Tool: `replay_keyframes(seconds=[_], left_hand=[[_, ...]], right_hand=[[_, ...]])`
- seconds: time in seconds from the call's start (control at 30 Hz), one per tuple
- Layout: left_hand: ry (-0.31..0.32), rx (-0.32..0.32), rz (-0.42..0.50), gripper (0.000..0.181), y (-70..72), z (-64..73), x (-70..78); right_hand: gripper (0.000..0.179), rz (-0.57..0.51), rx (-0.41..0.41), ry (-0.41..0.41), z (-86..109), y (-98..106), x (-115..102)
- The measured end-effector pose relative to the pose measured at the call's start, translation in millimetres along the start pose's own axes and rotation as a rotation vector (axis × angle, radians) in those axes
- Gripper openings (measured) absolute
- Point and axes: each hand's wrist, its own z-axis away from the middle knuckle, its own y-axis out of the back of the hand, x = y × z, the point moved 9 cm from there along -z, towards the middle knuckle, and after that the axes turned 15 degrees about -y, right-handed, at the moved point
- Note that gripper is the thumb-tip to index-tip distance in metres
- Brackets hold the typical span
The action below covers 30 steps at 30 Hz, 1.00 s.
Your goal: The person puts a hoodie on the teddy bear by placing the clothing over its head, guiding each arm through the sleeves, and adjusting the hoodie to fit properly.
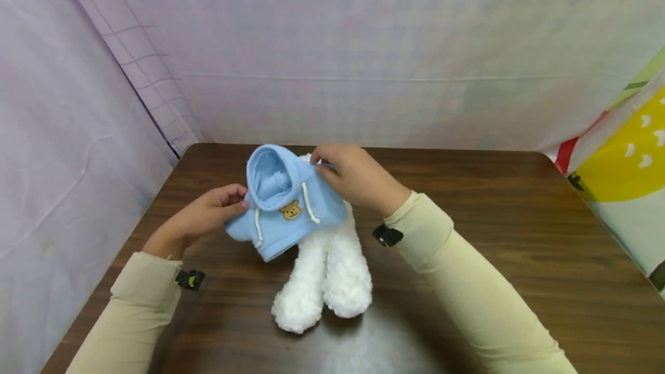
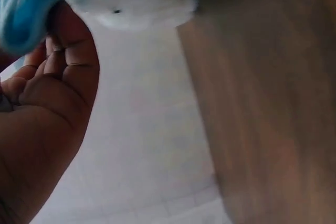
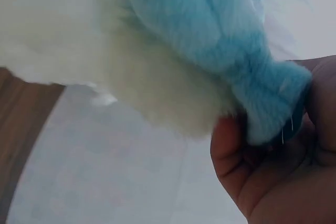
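Note:
A small light-blue doll hoodie (image 1: 327, 198) with white drawstrings and a bear-face patch (image 1: 291, 210) is held up over a white plush toy (image 1: 347, 281), covering its upper body. The toy's fluffy legs stick out below, toward me. My left hand (image 1: 208, 212) pinches the hoodie's left side. At the other side, my right hand (image 1: 358, 178) pinches the sleeve end between thumb and fingers, which the right wrist view shows as bunched blue cloth (image 3: 275, 95). In the left wrist view, a dark eye marks the toy's head (image 2: 142, 3) beside the hood.
The toy lies on a dark brown wooden table (image 1: 488, 235) with rounded far corners. Pale curtains (image 1: 363, 51) hang behind it and to the left. A yellow printed cloth (image 1: 623, 154) hangs at the right. Black wrist devices (image 1: 387, 235) are on both sleeves.

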Motion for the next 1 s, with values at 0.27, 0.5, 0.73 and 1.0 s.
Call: replay_keyframes(seconds=[0.27, 0.5, 0.73, 1.0], left_hand=[[0.022, -0.173, -0.129, 0.021, -38.7, -8.9, -21.2], [0.031, -0.169, -0.115, 0.027, -50.3, -24.3, -17.8], [-0.029, -0.145, -0.154, 0.021, -66.3, -47.4, -4.4], [-0.084, -0.201, -0.168, 0.02, -97.7, -73.2, 11.6]], right_hand=[[0.022, 0.147, 0.011, -0.082, -2.9, -11.9, 33.8], [0.02, 0.089, -0.01, -0.202, 7.8, -8.3, 74.7], [0.017, 0.027, 0.023, -0.244, 26.1, 4.9, 105.6], [0.014, -0.018, 0.048, -0.307, 59.8, 21.8, 141.6]])
